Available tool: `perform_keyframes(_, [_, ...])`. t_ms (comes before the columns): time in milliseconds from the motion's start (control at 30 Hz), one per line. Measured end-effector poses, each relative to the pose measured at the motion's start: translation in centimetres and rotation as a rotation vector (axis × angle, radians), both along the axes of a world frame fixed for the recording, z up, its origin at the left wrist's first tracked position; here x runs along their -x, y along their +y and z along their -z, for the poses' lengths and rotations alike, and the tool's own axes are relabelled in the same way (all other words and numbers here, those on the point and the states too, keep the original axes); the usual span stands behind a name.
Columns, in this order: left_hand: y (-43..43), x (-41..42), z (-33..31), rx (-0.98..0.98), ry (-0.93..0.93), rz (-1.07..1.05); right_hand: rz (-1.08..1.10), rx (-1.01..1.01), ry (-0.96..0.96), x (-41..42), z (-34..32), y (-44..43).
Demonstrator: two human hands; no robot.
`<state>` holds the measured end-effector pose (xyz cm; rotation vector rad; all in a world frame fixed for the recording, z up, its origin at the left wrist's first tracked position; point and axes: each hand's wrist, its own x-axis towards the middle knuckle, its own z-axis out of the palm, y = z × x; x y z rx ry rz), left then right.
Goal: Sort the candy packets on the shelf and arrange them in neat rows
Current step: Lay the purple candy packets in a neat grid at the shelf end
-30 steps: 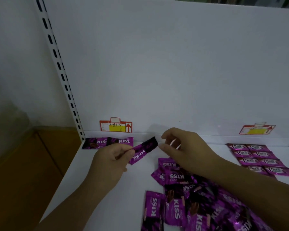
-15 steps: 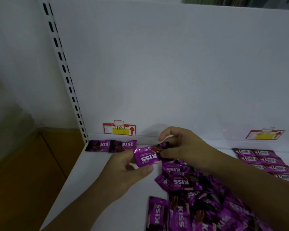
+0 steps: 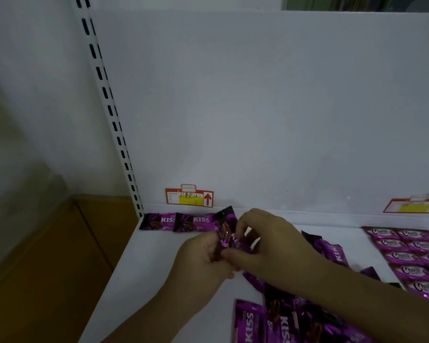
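From over the person's shoulder, both hands meet above the white shelf, near its back left corner. The left hand curls its fingers round the lower end of a purple KISS packet, and the right hand pinches the same packet from the other side with thumb and fingertips. The packet stands tilted off the shelf, its long axis running steeply from the hands up towards the back panel, dark end uppermost. That dark end sits just beside the right end of a short row of two KISS packets, which lie flat along the back edge, long axes left to right, lettering upright. A loose heap of KISS packets lies under and in front of the right forearm, pointing every way. Further right, Choco packets sit in tidy rows. A red and yellow price label is stuck to the panel above the short row.
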<state>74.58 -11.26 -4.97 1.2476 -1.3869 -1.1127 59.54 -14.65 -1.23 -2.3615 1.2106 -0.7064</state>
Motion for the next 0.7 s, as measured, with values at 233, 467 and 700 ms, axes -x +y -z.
perform_keyframes(233, [-0.1, -0.5, 0.6, 0.176, -0.346, 0.054, 0.004, 0.069, 0.008, 1.0, 0.3, -2.0])
perform_keyframes(467, [-1.7, -2.6, 2.4, 0.209, -1.015, -0.227, -0.125, 0.312, 0.322, 1.3, 1.7, -4.7])
perform_keyframes(700, [-2.3, -2.7, 3.2, 0.145, -0.994, -0.170, -0.213, 0.364, 0.406, 0.0, 2.2, -5.3])
